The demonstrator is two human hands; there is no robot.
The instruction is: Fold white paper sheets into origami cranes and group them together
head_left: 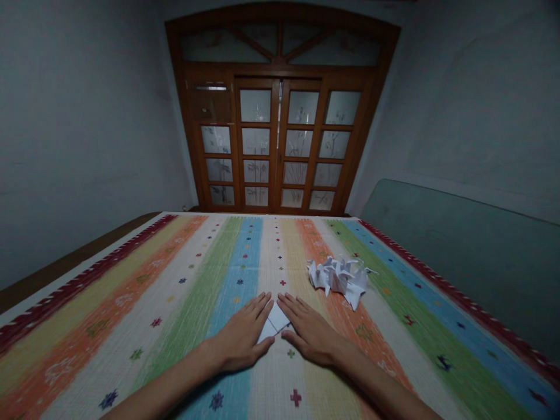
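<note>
White folded paper (273, 324) lies between our open, palm-down left hand (240, 338) and right hand (308, 332), both touching it; we judge it light, thin, easily creased, best taken by its edges. Paper cranes (338, 279) sit beyond the right hand.

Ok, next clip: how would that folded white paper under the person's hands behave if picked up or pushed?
The folded white paper looks very light, so a nudge from the left hand or right hand would probably shift it on the striped cover. Its creased layers may feel slightly stiff, though the pointed corners likely bend easily.
</note>
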